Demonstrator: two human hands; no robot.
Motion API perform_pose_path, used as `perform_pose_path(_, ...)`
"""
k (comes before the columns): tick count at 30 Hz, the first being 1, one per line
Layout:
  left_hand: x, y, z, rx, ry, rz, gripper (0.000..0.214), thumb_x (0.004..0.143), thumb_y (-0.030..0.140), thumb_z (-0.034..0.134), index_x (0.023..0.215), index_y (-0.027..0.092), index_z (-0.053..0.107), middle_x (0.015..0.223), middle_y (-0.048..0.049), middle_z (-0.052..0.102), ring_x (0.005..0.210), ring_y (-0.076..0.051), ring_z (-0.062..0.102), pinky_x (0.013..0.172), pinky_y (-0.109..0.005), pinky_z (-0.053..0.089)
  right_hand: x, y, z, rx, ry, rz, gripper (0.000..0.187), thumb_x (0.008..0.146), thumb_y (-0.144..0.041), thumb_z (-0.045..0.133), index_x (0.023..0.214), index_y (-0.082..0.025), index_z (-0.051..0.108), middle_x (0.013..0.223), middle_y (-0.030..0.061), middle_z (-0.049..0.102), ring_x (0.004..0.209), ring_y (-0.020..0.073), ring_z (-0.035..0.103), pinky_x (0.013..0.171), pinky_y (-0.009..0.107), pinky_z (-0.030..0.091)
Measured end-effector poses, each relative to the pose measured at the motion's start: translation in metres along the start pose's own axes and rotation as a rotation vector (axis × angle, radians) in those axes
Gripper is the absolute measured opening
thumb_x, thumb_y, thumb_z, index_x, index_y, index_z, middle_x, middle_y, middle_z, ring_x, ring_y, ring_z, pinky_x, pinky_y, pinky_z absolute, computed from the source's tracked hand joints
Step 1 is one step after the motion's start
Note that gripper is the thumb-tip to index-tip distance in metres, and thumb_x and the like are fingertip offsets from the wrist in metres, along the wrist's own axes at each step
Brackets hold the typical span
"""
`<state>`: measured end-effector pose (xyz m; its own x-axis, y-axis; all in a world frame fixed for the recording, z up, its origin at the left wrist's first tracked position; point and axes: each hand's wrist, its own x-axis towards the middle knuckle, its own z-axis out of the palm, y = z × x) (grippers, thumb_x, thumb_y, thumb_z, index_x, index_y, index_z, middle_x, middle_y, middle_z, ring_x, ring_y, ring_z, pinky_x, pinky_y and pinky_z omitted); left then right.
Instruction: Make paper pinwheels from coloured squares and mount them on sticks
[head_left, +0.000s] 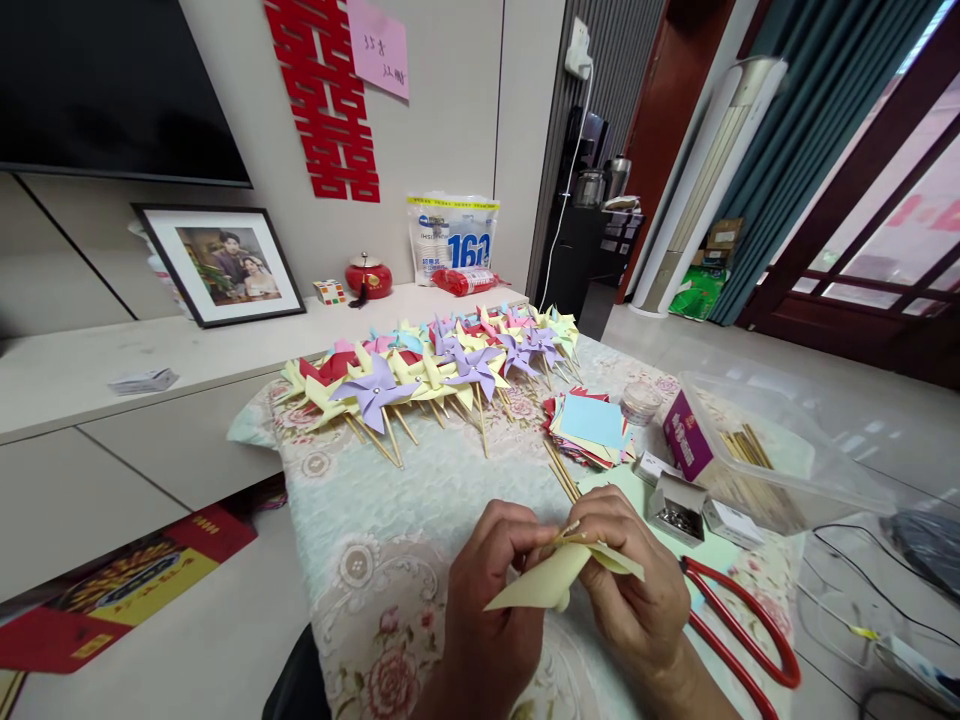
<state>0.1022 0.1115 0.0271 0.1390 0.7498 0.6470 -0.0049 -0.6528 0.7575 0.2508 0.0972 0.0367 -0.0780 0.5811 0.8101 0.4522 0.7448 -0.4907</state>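
Close to me over the table, a pale yellow paper sheet is curled and folded, its points bent inward. My left hand is closed, pinching the paper near its middle with thumb and forefinger. My right hand is wrapped round the paper's other side, fingers closed. The exact spot where the fingertips meet is partly hidden. Just beyond the right hand lie thin wooden sticks. Farther back rest many paper pinwheels on sticks, including a purple pinwheel.
Coloured paper squares are stacked at the right. Near them stand a small open box of metal pieces and a clear plastic bin with sticks. Red-handled scissors lie by my right forearm. A cabinet borders the table's far side.
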Motion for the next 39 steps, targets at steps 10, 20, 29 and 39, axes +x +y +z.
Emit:
perform_pose_path(10, 0.002, 0.003, 0.001, 0.036, 0.036, 0.009, 0.016, 0.088, 0.009, 0.056, 0.093, 0.021, 0.066, 0.081, -0.0001, 0.060, 0.072, -0.013, 0.059, 0.061, -0.024, 0.046, 0.003, -0.003, 0.000, 0.025, 0.000, -0.018, 0.031, 0.082, 0.004, 0.054, 0.104, -0.017, 0.061, 0.083, 0.0062, 0.062, 0.076, 0.0213, 0.057, 0.065, 0.038, 0.045)
perform_pose_path(20, 0.003, -0.002, 0.003, -0.044, -0.018, -0.096, 0.024, 0.085, 0.006, 0.055, 0.098, 0.021, 0.070, 0.087, -0.0015, 0.063, 0.079, -0.015, 0.063, 0.069, -0.025, 0.050, 0.006, -0.005, 0.000, -0.006, -0.005, 0.007, 0.019, 0.083, 0.000, 0.056, 0.090, -0.017, 0.060, 0.075, 0.0041, 0.061, 0.071, 0.0196, 0.058, 0.063, 0.037, 0.044)
perform_pose_path(29, 0.003, -0.008, 0.004, -0.184, 0.025, -0.219, 0.021, 0.082, 0.008, 0.060, 0.091, 0.022, 0.074, 0.085, -0.0017, 0.066, 0.078, -0.016, 0.063, 0.069, -0.026, 0.050, 0.007, -0.003, 0.000, 0.018, -0.034, 0.011, 0.021, 0.084, -0.001, 0.054, 0.093, -0.017, 0.062, 0.078, 0.0046, 0.066, 0.071, 0.0193, 0.061, 0.065, 0.037, 0.045)
perform_pose_path(39, 0.006, -0.003, 0.003, -0.219, 0.014, -0.214, 0.018, 0.083, 0.010, 0.060, 0.089, 0.020, 0.074, 0.081, -0.0020, 0.066, 0.073, -0.015, 0.063, 0.066, -0.025, 0.049, 0.009, -0.003, -0.001, -0.048, -0.004, -0.006, 0.022, 0.085, -0.002, 0.055, 0.096, -0.020, 0.062, 0.075, 0.0041, 0.065, 0.070, 0.0202, 0.061, 0.062, 0.036, 0.046)
